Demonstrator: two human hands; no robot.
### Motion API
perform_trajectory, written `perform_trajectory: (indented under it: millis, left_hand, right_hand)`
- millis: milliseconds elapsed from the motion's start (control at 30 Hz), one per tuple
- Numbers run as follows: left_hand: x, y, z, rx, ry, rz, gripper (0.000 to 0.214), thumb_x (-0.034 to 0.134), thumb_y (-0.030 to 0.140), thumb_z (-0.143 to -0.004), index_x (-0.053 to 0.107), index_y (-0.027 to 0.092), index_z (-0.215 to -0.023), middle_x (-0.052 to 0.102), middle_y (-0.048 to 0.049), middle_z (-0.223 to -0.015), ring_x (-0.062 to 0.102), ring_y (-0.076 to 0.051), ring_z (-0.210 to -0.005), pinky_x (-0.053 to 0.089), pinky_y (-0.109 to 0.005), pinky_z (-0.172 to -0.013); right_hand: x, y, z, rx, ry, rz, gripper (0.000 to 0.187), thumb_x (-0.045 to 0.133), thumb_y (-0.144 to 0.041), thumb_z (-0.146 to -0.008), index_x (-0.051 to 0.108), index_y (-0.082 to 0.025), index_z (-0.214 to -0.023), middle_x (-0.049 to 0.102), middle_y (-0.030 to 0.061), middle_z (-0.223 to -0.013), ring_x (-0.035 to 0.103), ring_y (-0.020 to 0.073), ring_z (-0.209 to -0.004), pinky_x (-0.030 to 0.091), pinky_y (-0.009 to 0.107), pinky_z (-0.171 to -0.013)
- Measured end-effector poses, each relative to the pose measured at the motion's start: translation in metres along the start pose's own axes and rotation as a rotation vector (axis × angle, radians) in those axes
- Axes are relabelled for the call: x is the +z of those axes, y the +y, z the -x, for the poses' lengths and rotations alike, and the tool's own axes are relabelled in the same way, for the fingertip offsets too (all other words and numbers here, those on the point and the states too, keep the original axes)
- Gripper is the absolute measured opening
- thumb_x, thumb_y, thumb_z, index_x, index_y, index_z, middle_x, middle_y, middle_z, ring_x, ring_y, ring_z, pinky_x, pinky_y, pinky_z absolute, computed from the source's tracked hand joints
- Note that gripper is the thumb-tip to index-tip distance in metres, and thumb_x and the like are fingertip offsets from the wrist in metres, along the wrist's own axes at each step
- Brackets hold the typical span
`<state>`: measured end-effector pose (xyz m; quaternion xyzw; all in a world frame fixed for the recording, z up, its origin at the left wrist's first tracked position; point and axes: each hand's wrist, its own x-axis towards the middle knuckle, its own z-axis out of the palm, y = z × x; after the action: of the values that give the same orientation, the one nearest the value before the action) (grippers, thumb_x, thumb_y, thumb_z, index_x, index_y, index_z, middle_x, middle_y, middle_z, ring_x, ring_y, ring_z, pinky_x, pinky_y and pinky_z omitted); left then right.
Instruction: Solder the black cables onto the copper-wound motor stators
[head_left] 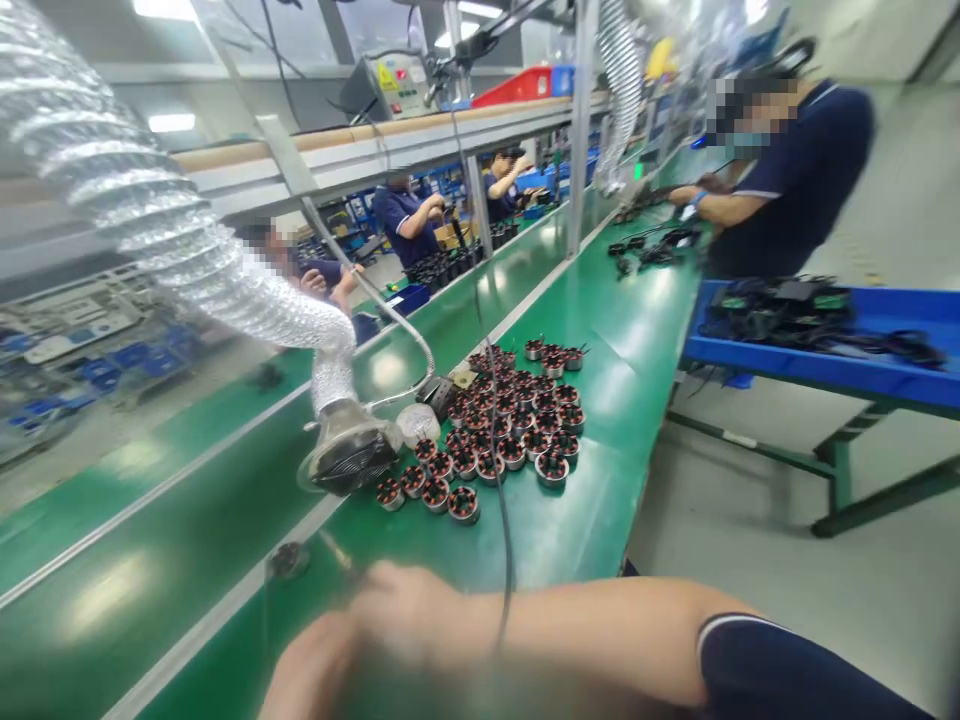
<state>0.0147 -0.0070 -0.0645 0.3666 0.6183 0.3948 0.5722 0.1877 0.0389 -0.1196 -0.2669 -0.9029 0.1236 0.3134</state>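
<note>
My right forearm crosses the bottom of the view from the right, in a dark blue sleeve. My right hand (401,612) is smeared by motion just above the green bench (615,340), so its fingers cannot be read. Below and to its left, a second blurred hand shape (307,668) appears to be my left hand, equally unreadable. A thin black cable (501,500) hangs down to my right wrist. Several small round stators with copper windings (514,420) lie clustered on the bench beyond my hands.
A silver flexible duct (187,250) ends in a round nozzle (349,455) left of the stators. To the right stands a blue tray table (825,365) with black cables. A co-worker (787,170) works farther along. Other people sit across the line.
</note>
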Motion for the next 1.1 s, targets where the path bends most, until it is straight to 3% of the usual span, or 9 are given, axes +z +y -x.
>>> perform_trajectory:
  millis: [133,200,500,600,667,767,867,1000,1100]
  left_hand:
    - [0.005,-0.002,0.001,0.008,0.046,0.064,0.04,0.087,0.046,-0.058,0.062,0.015,-0.063,0.054,0.0009,-0.059,0.047,-0.009,-0.055,0.035,-0.02,-0.051]
    - [0.002,-0.005,-0.002,0.025,0.003,0.086,0.042,0.085,0.046,-0.063,0.059,0.014,-0.064,0.049,0.003,-0.056,0.037,-0.006,-0.051,0.027,-0.019,-0.049]
    - [-0.009,-0.006,-0.003,0.064,-0.083,0.036,0.038,0.077,0.046,-0.074,0.058,0.013,-0.071,0.053,0.0026,-0.061,0.031,-0.005,-0.047,0.017,-0.023,-0.047]
    - [-0.017,0.003,0.003,0.057,-0.062,-0.127,0.038,0.07,0.048,-0.08,0.065,0.011,-0.08,0.059,-0.0004,-0.066,0.027,-0.005,-0.047,0.015,-0.024,-0.047]
    - [-0.019,0.011,0.01,0.118,0.034,-0.265,0.04,0.068,0.049,-0.083,0.069,0.01,-0.089,0.062,-0.0026,-0.074,0.031,-0.006,-0.05,0.02,-0.023,-0.048]
    - [-0.01,0.02,0.023,0.337,0.233,-0.583,0.042,0.071,0.05,-0.082,0.071,0.013,-0.104,0.063,-0.0044,-0.089,0.044,-0.01,-0.062,0.036,-0.025,-0.058]
    - [0.012,0.021,0.032,0.511,0.269,-0.992,0.057,0.077,0.053,-0.076,0.066,0.022,-0.123,0.059,-0.0056,-0.109,0.057,-0.016,-0.08,0.046,-0.029,-0.073]
    - [0.032,0.019,0.028,0.467,0.247,-1.408,0.047,0.072,0.05,-0.083,0.063,0.027,-0.123,0.055,-0.0054,-0.112,0.061,-0.017,-0.081,0.047,-0.029,-0.07]
    - [0.025,0.023,0.015,0.436,0.272,-1.539,0.032,0.067,0.045,-0.088,0.064,0.025,-0.113,0.053,-0.0057,-0.113,0.061,-0.017,-0.079,0.046,-0.028,-0.067]
  right_hand:
    - [0.008,0.001,0.001,0.035,0.106,-0.13,0.015,0.055,-0.018,-0.095,0.063,-0.021,-0.108,0.055,0.0016,-0.093,0.052,0.0098,-0.065,0.04,0.02,-0.057]
    - [0.015,0.001,0.0,0.066,0.206,-0.195,0.016,0.051,-0.016,-0.097,0.064,-0.021,-0.105,0.056,0.0025,-0.094,0.054,0.01,-0.066,0.042,0.02,-0.059]
    - [0.01,-0.005,-0.002,0.006,0.314,-0.332,0.017,0.047,-0.015,-0.099,0.061,-0.021,-0.107,0.058,0.0054,-0.097,0.065,0.0131,-0.075,0.055,0.022,-0.068]
    - [0.004,-0.003,-0.004,-0.002,0.305,-0.384,0.02,0.052,-0.014,-0.096,0.058,-0.021,-0.114,0.059,0.0087,-0.108,0.068,0.0161,-0.087,0.058,0.027,-0.077]
    - [-0.004,-0.003,-0.004,-0.004,0.311,-0.384,0.026,0.053,-0.013,-0.096,0.055,-0.022,-0.12,0.059,0.0105,-0.114,0.069,0.0178,-0.093,0.059,0.029,-0.081]
    - [-0.022,-0.006,-0.005,-0.002,0.357,-0.319,0.028,0.051,-0.012,-0.096,0.055,-0.023,-0.122,0.06,0.0105,-0.116,0.07,0.0195,-0.097,0.059,0.031,-0.083]
    - [-0.048,-0.013,-0.004,0.011,0.369,-0.253,0.029,0.051,-0.012,-0.097,0.055,-0.024,-0.123,0.061,0.0106,-0.118,0.07,0.0203,-0.098,0.059,0.031,-0.082]
    - [-0.08,-0.019,0.002,0.04,0.382,-0.164,0.027,0.053,-0.017,-0.097,0.056,-0.025,-0.123,0.062,0.0097,-0.117,0.069,0.0209,-0.098,0.058,0.031,-0.082]
    - [-0.093,-0.01,0.013,0.042,0.425,-0.025,0.026,0.056,-0.018,-0.097,0.058,-0.024,-0.122,0.062,0.0106,-0.117,0.069,0.0222,-0.097,0.057,0.031,-0.08]
